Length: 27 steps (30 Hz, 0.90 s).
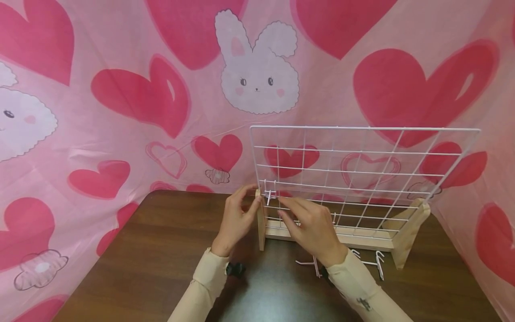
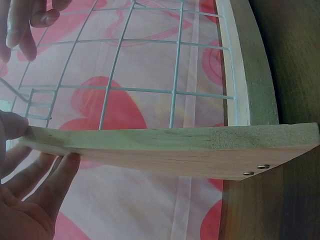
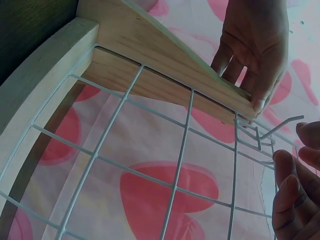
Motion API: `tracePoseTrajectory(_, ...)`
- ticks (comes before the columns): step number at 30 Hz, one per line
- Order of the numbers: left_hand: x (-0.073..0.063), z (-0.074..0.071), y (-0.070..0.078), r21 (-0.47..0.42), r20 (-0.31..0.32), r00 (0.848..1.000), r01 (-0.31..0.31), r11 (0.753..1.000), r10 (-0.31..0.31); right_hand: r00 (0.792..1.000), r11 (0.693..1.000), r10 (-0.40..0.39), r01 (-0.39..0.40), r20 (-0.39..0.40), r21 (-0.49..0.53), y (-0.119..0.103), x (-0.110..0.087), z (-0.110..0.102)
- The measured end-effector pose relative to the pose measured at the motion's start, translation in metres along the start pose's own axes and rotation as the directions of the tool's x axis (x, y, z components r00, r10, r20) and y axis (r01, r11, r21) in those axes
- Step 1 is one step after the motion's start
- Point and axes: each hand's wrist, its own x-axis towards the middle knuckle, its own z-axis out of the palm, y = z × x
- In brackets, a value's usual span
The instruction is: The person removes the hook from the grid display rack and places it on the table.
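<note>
A white wire grid rack [image 1: 362,128] stands upright between wooden side panels on a dark table. My left hand [image 1: 237,219] pinches the upper end of the left wooden side panel [image 2: 150,140], thumb on one side and fingers on the other. Close to that end, a white wire hook [image 3: 259,140] hangs on the grid, its prong sticking out toward me. My right hand [image 1: 315,228] is just right of the hook, fingertips near it, thumb and forefinger apart with nothing between them.
Loose white hooks [image 1: 380,266] lie on the table [image 1: 161,268] in front of the rack, partly behind my right forearm. The right wooden side panel [image 1: 406,239] stands at the far end. A pink curtain [image 1: 120,27] with hearts and rabbits hangs behind.
</note>
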Motion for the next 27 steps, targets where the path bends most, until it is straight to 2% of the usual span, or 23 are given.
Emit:
tracePoseTrajectory(10,0.001,0.001,-0.001,-0.024,-0.003,1.000,-0.006,1.000,0.006,1.000,1.000,0.026,-0.026,0.009,-0.003,0.000,0.006,0.004)
tracePoseTrajectory(27,0.001,0.000,-0.001,-0.003,-0.009,1.000,-0.016,1.000,0.016,0.997,0.998,0.055,-0.055,0.054,-0.007,0.000,0.010,0.013)
